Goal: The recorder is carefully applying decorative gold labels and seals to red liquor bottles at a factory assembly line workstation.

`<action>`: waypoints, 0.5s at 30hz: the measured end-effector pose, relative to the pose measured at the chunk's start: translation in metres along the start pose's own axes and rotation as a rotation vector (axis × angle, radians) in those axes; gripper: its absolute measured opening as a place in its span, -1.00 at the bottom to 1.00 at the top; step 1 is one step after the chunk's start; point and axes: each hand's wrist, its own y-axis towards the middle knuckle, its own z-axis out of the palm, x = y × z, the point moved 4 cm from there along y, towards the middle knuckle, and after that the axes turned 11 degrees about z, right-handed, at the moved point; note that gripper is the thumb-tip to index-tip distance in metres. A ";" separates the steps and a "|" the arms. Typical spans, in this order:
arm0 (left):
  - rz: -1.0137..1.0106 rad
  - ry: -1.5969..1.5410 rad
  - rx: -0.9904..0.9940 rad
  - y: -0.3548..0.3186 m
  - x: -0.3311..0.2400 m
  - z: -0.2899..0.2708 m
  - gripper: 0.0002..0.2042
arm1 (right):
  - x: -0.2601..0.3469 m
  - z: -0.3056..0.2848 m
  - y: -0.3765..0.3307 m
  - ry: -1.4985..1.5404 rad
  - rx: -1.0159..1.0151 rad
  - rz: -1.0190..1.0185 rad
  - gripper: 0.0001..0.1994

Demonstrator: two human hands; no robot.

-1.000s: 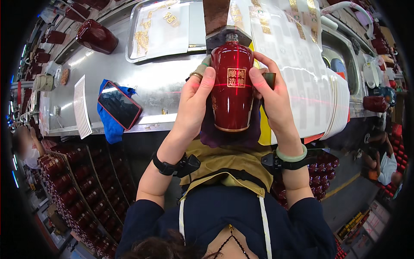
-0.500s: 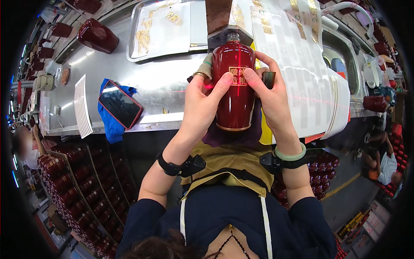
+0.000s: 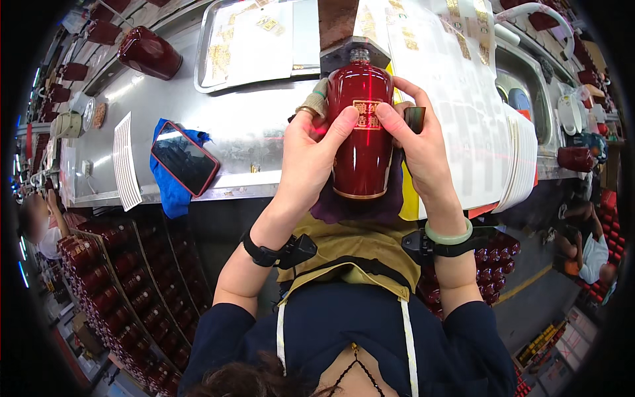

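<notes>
A glossy dark red bottle (image 3: 360,162) lies before me, its clear threaded neck pointing away into a dark angular stand. My left hand (image 3: 311,149) grips its left side and my right hand (image 3: 423,145) its right side. Both thumbs press at the edges of a small gold label (image 3: 366,115) on the bottle's front. A beige finger cover (image 3: 314,104) shows on my left fingers. By my right thumb is a dark, shiny rectangular piece (image 3: 415,119); what it is, I cannot tell. Purple cloth (image 3: 357,209) lies under the bottle's base.
At the left, a phone (image 3: 185,159) rests on a blue cloth (image 3: 173,205), with a striped paper strip (image 3: 126,162) beside it. A metal tray (image 3: 200,73) bears gold label pieces. Backing sheets (image 3: 456,132) cover the right side, near a sink (image 3: 546,99). Another red bottle (image 3: 149,54) stands far left.
The bottle and both hands have shifted very slightly to the right and away from me. Both thumbs stay on the gold label.
</notes>
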 end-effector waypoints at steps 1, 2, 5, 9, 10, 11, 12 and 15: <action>0.000 0.000 0.000 0.000 0.000 0.000 -0.45 | 0.001 0.001 -0.001 0.015 0.005 0.007 -0.41; 0.003 0.013 0.003 0.000 0.000 0.000 -0.46 | 0.001 0.001 -0.001 0.015 0.005 0.007 -0.41; 0.005 0.027 0.006 0.000 -0.001 0.000 -0.47 | 0.002 0.002 -0.002 0.021 0.012 0.008 -0.41; 0.004 0.023 0.000 0.000 -0.001 0.001 -0.47 | 0.000 0.000 0.000 0.004 0.004 -0.005 -0.41; 0.004 0.024 0.000 0.000 -0.001 0.001 -0.47 | 0.000 0.000 0.000 0.005 0.009 -0.010 -0.41; 0.005 0.022 0.003 0.000 -0.001 0.001 -0.46 | -0.001 -0.001 0.001 0.006 0.009 -0.010 -0.41; 0.007 0.021 0.006 0.000 -0.001 0.001 -0.46 | -0.001 -0.001 0.001 0.005 0.010 -0.012 -0.42; 0.007 0.023 0.002 0.000 0.000 0.001 -0.46 | -0.001 0.000 0.001 0.004 0.007 -0.011 -0.42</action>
